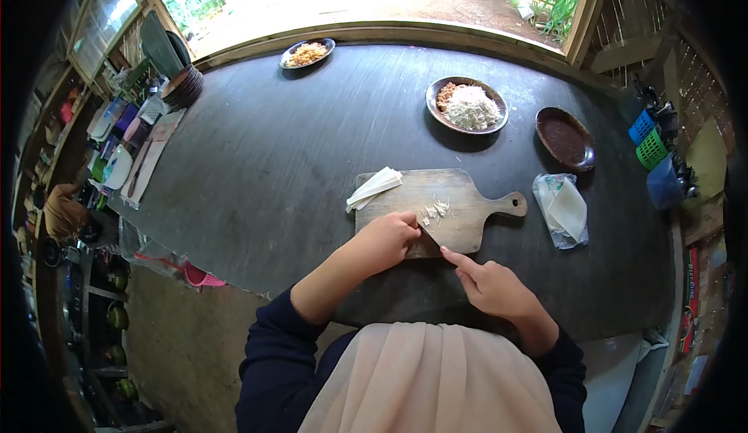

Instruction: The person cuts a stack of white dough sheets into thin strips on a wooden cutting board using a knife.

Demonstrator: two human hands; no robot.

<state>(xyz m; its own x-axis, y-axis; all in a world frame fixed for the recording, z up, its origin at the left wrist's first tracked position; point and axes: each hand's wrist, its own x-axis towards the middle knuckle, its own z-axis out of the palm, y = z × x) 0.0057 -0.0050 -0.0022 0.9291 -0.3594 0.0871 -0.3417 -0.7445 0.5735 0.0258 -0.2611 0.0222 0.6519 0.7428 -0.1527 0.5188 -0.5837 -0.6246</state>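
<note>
My right hand (496,286) is closed round a knife (429,236), its index finger stretched along the blade's back; the handle is hidden in the palm. Over the near edge of a wooden cutting board (460,185), my left hand (387,238) is closed, fingertips beside the blade. Whatever those fingers press is hidden. Thin white shreds (436,212) lie on the board just beyond the knife. Flat white strips (374,188) are stacked at the board's far left corner. To the right, a plastic packet (562,210) holds a folded pale sheet.
Further back on the dark table (257,168) stand a plate of pale shreds (470,109), a brown oval dish (565,139) and a plate with orange bits (307,54). Stacked brown dishes (183,86) sit at the left; coloured baskets (651,149) line the right side.
</note>
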